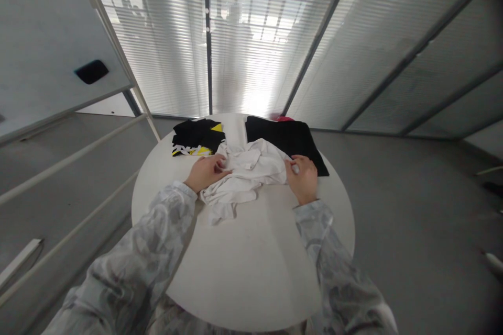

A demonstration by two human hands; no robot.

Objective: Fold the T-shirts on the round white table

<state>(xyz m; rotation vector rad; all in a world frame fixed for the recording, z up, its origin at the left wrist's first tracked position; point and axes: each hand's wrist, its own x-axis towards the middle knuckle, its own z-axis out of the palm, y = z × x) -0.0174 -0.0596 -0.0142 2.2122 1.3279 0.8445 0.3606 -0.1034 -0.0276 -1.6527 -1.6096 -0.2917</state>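
Note:
A crumpled white cloth garment (251,167) lies spread across the middle of the round white table (251,272); its exact kind cannot be made out. My left hand (208,171) pinches its left side, thumb and fingers closed on the fabric. At the opposite side my right hand (302,175) grips the right edge between thumb and fingers. One narrow flap of the cloth hangs toward me on the tabletop. Behind my right hand lies a flat black folded cloth (286,138). Beyond my left hand sits a black garment with yellow and white patches (198,137).
A bit of red cloth (285,119) shows behind the black cloth. To the left stands a whiteboard (47,36) on a white tubular frame, with a black eraser-like object (91,71) on it. A glass partition with blinds (251,63) rises behind the table.

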